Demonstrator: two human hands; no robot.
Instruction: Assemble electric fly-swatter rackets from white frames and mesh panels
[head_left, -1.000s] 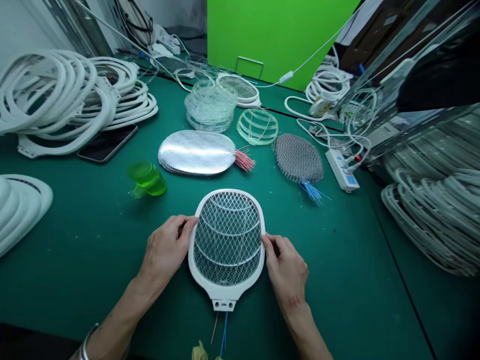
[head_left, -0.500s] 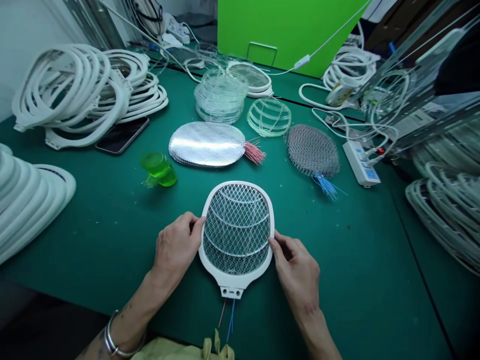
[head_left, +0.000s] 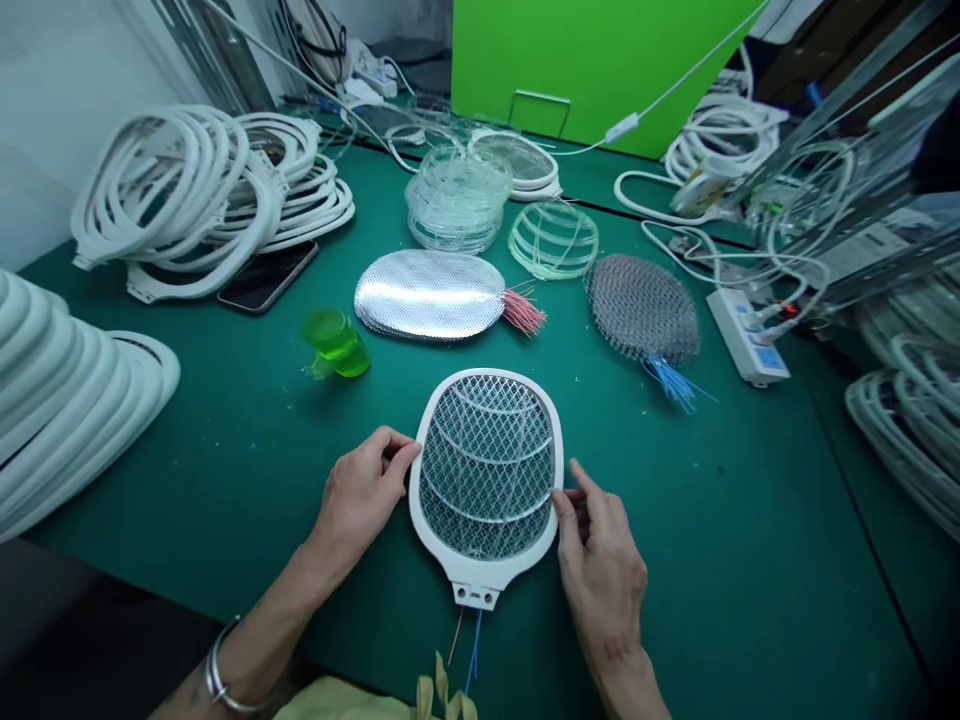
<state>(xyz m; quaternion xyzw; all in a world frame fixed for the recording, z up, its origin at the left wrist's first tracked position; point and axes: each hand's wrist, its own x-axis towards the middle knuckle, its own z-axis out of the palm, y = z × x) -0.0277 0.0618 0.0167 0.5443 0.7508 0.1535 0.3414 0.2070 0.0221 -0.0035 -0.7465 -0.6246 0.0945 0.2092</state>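
A white plastic fly swatter (head_left: 486,466) is lying flat on the green mat (head_left: 225,480), right in front of the person, with its thin wires (head_left: 473,650) hanging toward 6 o'clock. The left hand (head_left: 365,492) is resting its bent fingers (head_left: 394,450) on the smooth rim (head_left: 414,480) at 9 o'clock, maybe to keep it steady — I cannot tell if they are gripping. The right hand (head_left: 601,570) is keeping its spread fingers (head_left: 577,490) open beside the rim at 3 o'clock. A shiny, bumpy metal net (head_left: 429,295) is lying at 12 o'clock.

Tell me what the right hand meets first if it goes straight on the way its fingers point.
The white rim of the electric mosquito racket. The right hand points up and slightly left, with its fingertips right beside the rim, though depth leaves it unclear whether they already touch it.
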